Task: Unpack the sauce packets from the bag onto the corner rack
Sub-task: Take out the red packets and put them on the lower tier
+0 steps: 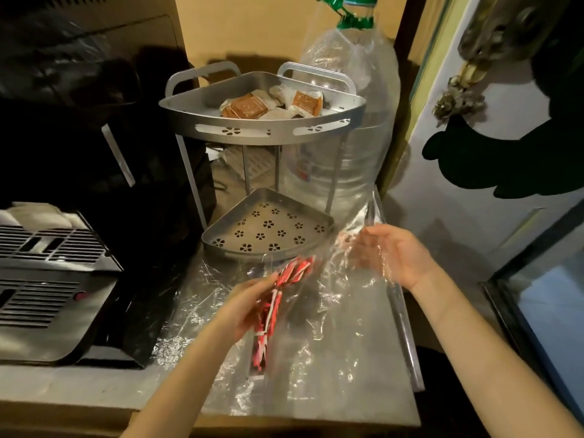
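Mid-unpack — left hand [249, 303] has its grip clenched on a bunch of red sauce packets [278, 298] at the bag [331, 298] mouth; right hand [390, 254] holds the film, fingers relaxed. Next, probably: carry to 12 o'clock, drop on the corner rack [262, 131] — brown packets [271, 104] already on top tier, lower tray [268, 229] bare.

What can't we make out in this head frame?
- Red-and-white packets: motion-blurred in the left hand; count and print unreadable.
- Clear bag: edges and opening lost in glare; it veils the right hand, so its grip is unclear.
- Brown packets on the rack's top tier: too small to read.
- Behind the rack's legs: dim, partly hidden.
- Water bottle: top cut off by the frame.
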